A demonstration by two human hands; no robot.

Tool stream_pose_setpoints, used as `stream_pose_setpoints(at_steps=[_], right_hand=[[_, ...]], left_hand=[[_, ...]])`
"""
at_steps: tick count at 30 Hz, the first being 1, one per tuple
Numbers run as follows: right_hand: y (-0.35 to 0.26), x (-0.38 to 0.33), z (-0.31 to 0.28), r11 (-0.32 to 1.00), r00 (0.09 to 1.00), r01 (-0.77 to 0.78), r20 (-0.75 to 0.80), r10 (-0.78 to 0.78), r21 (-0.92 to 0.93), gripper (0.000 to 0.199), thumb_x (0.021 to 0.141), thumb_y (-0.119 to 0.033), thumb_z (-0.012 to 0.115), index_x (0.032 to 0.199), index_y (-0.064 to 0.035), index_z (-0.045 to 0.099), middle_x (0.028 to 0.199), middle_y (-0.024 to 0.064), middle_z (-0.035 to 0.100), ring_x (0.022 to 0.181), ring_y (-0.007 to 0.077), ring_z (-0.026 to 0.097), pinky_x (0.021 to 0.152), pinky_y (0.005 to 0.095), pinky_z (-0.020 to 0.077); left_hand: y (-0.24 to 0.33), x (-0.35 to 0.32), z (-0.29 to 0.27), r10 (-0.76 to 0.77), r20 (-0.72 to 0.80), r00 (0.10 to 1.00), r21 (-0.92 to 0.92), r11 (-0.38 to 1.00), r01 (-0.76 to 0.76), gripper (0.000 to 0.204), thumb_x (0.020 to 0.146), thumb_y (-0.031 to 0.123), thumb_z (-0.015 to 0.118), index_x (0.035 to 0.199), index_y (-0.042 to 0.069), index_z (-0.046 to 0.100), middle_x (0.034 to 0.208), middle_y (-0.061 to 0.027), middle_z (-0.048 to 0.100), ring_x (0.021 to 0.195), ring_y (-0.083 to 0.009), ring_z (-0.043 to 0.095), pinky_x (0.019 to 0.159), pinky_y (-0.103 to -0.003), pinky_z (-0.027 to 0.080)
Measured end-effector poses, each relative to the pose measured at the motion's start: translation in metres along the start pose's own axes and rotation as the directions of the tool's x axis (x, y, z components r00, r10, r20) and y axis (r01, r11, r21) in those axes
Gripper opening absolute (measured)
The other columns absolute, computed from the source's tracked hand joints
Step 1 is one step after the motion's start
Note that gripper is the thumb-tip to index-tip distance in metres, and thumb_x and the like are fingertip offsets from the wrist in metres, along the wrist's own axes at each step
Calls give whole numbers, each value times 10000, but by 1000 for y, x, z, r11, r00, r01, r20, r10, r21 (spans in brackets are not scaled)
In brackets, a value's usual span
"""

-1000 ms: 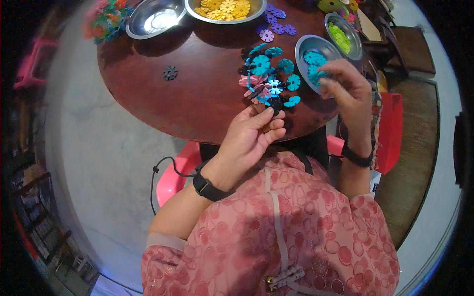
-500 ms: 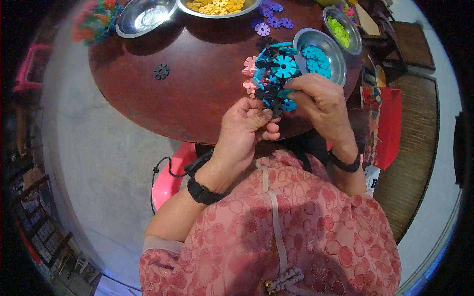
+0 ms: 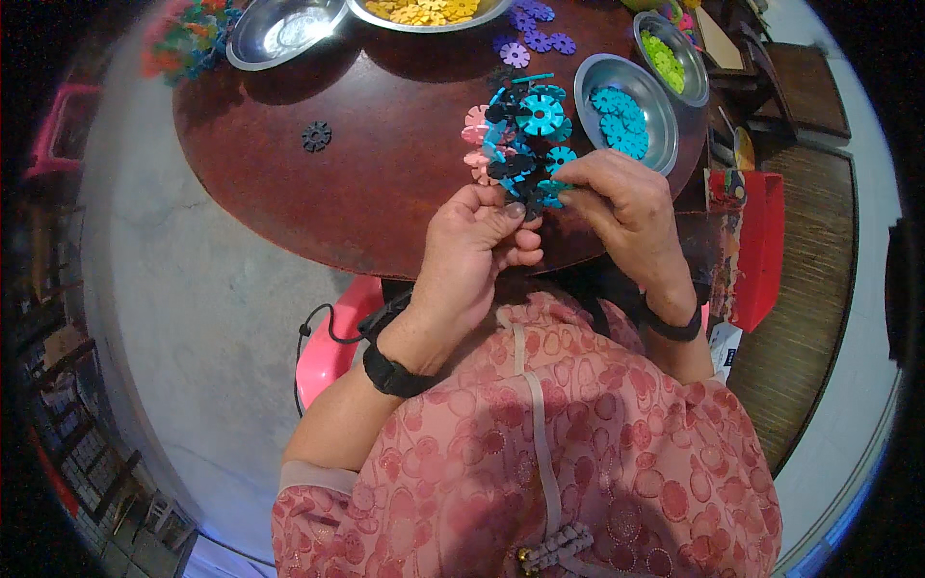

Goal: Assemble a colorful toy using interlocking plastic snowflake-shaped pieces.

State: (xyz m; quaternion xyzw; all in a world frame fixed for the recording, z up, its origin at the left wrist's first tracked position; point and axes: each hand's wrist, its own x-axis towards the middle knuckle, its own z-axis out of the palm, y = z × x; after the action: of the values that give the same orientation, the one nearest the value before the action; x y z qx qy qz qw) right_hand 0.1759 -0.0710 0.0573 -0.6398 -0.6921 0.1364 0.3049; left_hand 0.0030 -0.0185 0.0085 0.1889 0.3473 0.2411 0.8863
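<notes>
A built-up cluster of notched plastic discs (image 3: 520, 144), black, turquoise and pink, is held above the near edge of the table. My left hand (image 3: 474, 231) grips its lower end, the thumb pressed on a black disc. On the cluster's right side my right hand (image 3: 621, 207) pinches a turquoise disc (image 3: 553, 193) between thumb and fingertips; whether that disc is joined to the rest I cannot tell. Just beyond my right hand stands a metal bowl (image 3: 665, 144) with loose turquoise discs (image 3: 620, 120) in it.
The dark red round table (image 3: 318, 202) carries a lone black disc (image 3: 316, 137) to the left. Along the back are a shiny metal bowl (image 3: 252, 56), a bowl of yellow discs (image 3: 424, 12), loose purple discs (image 3: 534, 41) and a bowl of green discs (image 3: 663, 63). A pink stool (image 3: 332, 352) is beside me.
Both hands and the cluster have shifted slightly left, and the cluster has turned a little. My right hand's fingertips have dropped lower along its right side.
</notes>
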Motion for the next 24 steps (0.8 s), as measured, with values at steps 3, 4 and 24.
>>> stream_pose_setpoints(at_steps=[3,4,24], right_hand=[[-3,0,-1,1000,1000,-8,7,8,-8,139,763,-46,671,891,-23,621,843,127,639,798,309,619,714,377,487],[-3,-1,0,1000,1000,-11,0,11,0,134,767,-48,668,890,-19,625,843,129,639,795,308,621,714,373,488],[-17,-5,0,998,998,-62,-30,61,-34,137,772,-46,670,901,-24,631,833,122,632,764,306,626,673,367,492]], left_hand=[[0,0,0,-8,5,1000,-14,1000,8,85,935,78,556,985,27,509,885,-92,628,698,-126,620,648,-268,571],[0,0,0,-7,4,1000,-15,1000,7,85,935,78,556,985,27,509,885,-92,628,698,-126,620,648,-268,571],[4,-3,-1,-120,58,991,-95,988,126,60,948,119,544,939,60,543,791,-67,643,653,-125,629,594,-269,571]])
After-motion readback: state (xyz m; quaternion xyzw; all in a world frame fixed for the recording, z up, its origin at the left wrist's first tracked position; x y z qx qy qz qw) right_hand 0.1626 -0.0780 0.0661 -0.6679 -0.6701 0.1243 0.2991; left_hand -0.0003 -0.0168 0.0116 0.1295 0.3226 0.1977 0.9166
